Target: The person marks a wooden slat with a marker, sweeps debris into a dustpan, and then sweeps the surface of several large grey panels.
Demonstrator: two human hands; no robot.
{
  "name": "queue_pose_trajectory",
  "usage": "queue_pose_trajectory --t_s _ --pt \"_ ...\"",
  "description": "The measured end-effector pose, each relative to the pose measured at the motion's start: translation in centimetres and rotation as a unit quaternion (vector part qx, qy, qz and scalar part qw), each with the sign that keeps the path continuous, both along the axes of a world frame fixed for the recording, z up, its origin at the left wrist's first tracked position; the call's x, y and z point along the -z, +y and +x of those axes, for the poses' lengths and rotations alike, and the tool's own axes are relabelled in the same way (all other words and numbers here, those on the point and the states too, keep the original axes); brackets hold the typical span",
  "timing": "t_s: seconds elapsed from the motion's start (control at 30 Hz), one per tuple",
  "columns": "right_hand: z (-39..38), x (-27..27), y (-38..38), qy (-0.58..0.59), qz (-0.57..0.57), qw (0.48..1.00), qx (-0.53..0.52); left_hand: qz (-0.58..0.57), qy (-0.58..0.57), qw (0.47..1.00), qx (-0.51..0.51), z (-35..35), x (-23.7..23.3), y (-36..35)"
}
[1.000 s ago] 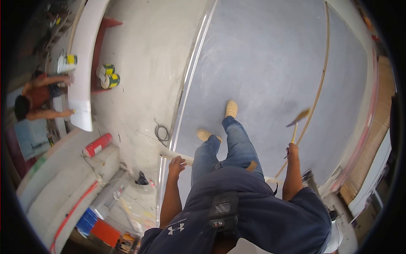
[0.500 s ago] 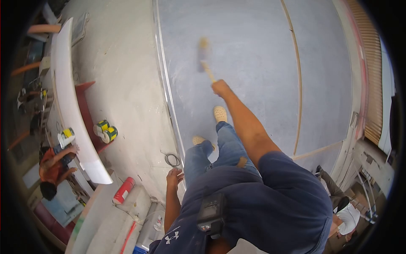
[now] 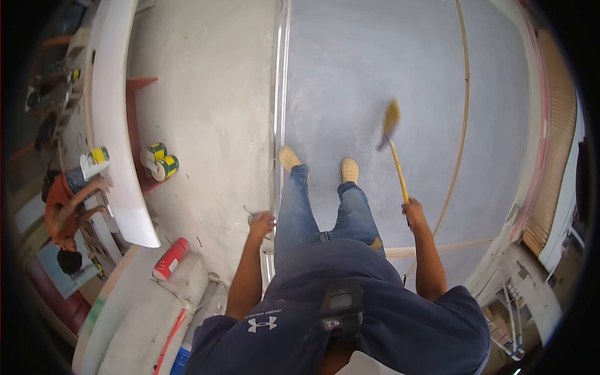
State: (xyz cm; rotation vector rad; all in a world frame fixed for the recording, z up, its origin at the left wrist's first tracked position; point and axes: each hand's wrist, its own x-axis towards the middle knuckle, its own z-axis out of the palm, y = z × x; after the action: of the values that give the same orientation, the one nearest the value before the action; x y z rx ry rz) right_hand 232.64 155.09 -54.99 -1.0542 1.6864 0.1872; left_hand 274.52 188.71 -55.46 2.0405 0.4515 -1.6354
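My right hand (image 3: 413,213) is wrapped round the yellow handle of a brush (image 3: 399,169), out to the right of my legs. The yellowish and dark brush head (image 3: 390,122) is blurred and lies over the grey-blue floor panel (image 3: 350,75). My left hand (image 3: 263,224) hangs beside my left thigh with its fingers curled; whether it holds anything is too small to tell. Near it, a coil of cable (image 3: 252,219) is partly hidden behind the hand. My feet in cream clogs (image 3: 350,170) stand apart on the panel.
Two paint cans (image 3: 165,167) stand on a red ledge (image 3: 134,112) at the left, beside a long white panel (image 3: 115,125). A person in orange (image 3: 59,206) is beyond it. A red cylinder (image 3: 170,259) lies at the lower left. A wooden strip (image 3: 465,81) crosses the floor panel.
My right hand and the brush have moved right and nearer my body. My feet are further apart. The whole view has shifted, and the person at the lower right is out of view.
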Motion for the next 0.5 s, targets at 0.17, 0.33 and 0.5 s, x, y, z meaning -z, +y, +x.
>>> queue_pose_trajectory --t_s 0.17,0.33,0.5 --pt "4.7 5.0 3.1 0.143 0.156 0.975 0.067 -0.028 -0.020 0.999 -0.036 8.5 0.3 0.3" --pt "24.9 14.1 3.9 0.087 0.124 0.955 -0.257 -0.047 -0.049 0.990 -0.120 14.4 -1.7 2.3" --pt "50.3 14.4 4.2 -0.114 -0.033 0.918 -0.379 0.009 -0.053 0.980 -0.194 15.1 -2.4 7.3"
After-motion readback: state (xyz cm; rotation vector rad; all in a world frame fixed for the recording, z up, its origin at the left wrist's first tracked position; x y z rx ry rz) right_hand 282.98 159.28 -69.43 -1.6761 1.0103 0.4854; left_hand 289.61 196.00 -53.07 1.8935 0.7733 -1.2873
